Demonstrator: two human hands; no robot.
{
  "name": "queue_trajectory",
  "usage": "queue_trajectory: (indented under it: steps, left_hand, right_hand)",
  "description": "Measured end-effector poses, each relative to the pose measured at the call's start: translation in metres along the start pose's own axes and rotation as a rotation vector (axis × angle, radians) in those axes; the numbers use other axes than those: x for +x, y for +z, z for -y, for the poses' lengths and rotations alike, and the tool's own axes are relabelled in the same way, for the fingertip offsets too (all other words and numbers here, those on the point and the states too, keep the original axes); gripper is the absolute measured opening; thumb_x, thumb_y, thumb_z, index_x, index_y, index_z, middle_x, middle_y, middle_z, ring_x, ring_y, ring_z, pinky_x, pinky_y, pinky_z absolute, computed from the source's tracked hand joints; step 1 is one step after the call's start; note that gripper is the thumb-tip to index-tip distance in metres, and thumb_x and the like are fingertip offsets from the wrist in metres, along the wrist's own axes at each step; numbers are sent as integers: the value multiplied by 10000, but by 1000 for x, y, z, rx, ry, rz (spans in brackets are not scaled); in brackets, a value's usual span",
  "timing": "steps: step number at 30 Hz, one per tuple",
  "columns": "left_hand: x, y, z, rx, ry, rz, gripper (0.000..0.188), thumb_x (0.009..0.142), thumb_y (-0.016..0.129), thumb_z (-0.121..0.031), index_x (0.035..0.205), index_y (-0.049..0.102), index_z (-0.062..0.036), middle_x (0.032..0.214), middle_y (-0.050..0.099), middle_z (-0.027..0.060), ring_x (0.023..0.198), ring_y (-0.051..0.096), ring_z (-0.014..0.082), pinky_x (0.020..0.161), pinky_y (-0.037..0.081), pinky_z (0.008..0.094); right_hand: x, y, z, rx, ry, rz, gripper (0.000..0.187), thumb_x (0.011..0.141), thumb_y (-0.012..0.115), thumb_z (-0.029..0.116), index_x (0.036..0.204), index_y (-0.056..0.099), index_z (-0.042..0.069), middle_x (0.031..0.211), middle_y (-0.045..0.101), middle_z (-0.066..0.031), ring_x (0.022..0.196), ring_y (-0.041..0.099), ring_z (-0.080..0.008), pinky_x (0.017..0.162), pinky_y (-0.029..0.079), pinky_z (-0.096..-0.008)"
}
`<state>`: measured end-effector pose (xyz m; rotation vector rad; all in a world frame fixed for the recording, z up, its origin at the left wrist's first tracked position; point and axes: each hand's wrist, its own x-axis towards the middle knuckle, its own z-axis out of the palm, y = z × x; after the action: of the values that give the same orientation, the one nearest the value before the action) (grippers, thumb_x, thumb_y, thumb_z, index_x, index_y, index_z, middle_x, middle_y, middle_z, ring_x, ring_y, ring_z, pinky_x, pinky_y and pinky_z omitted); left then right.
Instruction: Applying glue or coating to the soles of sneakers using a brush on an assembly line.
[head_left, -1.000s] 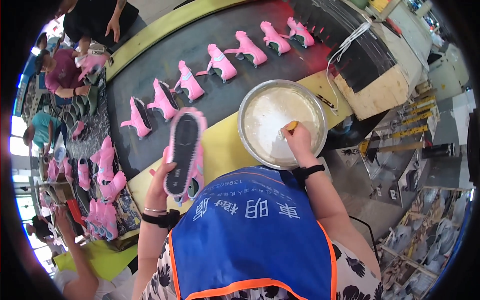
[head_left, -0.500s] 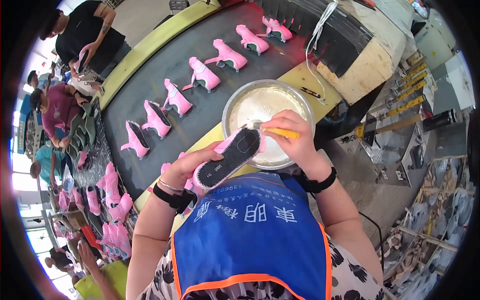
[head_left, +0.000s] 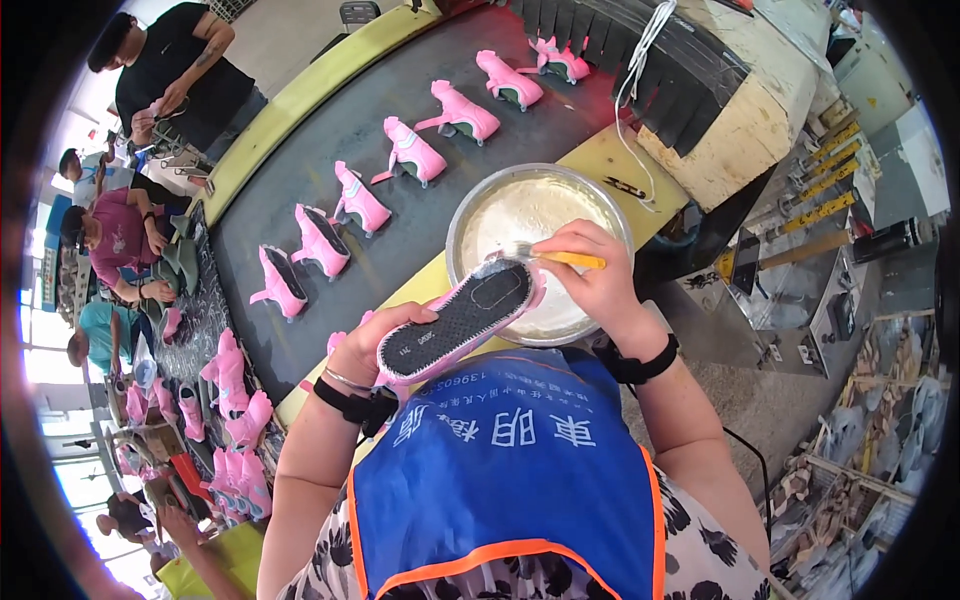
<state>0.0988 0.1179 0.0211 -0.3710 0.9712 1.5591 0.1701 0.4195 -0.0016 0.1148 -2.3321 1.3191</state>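
Note:
A pink shoe upper (head_left: 458,318) with a black stitched sole faces up in my left hand (head_left: 372,345), whose thumb presses on the sole's lower left end. My right hand (head_left: 592,275) is closed round the yellow handle of a brush (head_left: 568,259). Its bristles touch the rim of the sole at the far end. Right behind them stands a round metal basin (head_left: 618,222) coated inside with a pale creamy liquid, over which the shoe's far end partly hangs.
Several pink shoe uppers (head_left: 362,200) lie in a row on a dark conveyor belt (head_left: 300,170) with yellow edges. Dark flaps (head_left: 690,95) curtain a heated opening at the back right. Co-workers (head_left: 180,80) handle shoes at the left. A white cable (head_left: 636,75) hangs beside the basin.
The shoe has turned slightly and its sole lies more level across my front. The brush has shifted slightly to the right along the rim. The co-worker at the far left has moved their hands.

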Motion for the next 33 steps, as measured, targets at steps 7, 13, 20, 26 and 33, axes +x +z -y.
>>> queue_trajectory:
  steps: [7, 13, 20, 26, 33]
  left_hand:
    - [0, 0, -1, 72, 63, 114, 676, 884, 568, -199, 1490, 380, 33, 1295, 631, 182, 1027, 694, 191, 874, 570, 291]
    - [2, -5, -1, 388, 213, 146, 806, 827, 609, -169, 1551, 288, -16, 1392, 546, 159, 1175, 619, 206, 971, 530, 316]
    - [4, -13, 4, 620, 339, 53, 857, 824, 654, -153, 1567, 246, -24, 1470, 459, 167, 1335, 480, 225, 1117, 384, 338]
    - [7, -17, 10, 619, 470, 48, 856, 801, 624, -121, 1569, 258, -25, 1485, 455, 144, 1354, 465, 214, 1137, 355, 331]
    - [12, -23, 19, 571, 591, -79, 867, 813, 665, -140, 1572, 256, -44, 1552, 351, 169, 1421, 368, 250, 1172, 285, 344]
  right_hand:
    - [5, 12, -4, 124, 55, 41, 116, 824, 755, 37, 913, 682, 54, 824, 631, -62, 735, 625, -194, 656, 491, -303]
    - [2, 31, -3, 157, 160, -109, 108, 870, 714, 76, 866, 612, 41, 759, 615, -65, 608, 599, -133, 555, 457, -274]
    - [0, 35, 6, -150, 362, -43, 144, 914, 697, 102, 867, 578, 36, 632, 603, -36, 508, 561, -106, 509, 429, -259]
    - [3, 49, 2, 178, 216, -238, 153, 916, 693, 86, 855, 562, 34, 623, 598, -25, 518, 553, -80, 482, 400, -255]
    - [-28, 58, 34, 247, 303, -101, 156, 918, 685, 68, 845, 554, 27, 644, 584, -20, 529, 515, -51, 479, 376, -250]
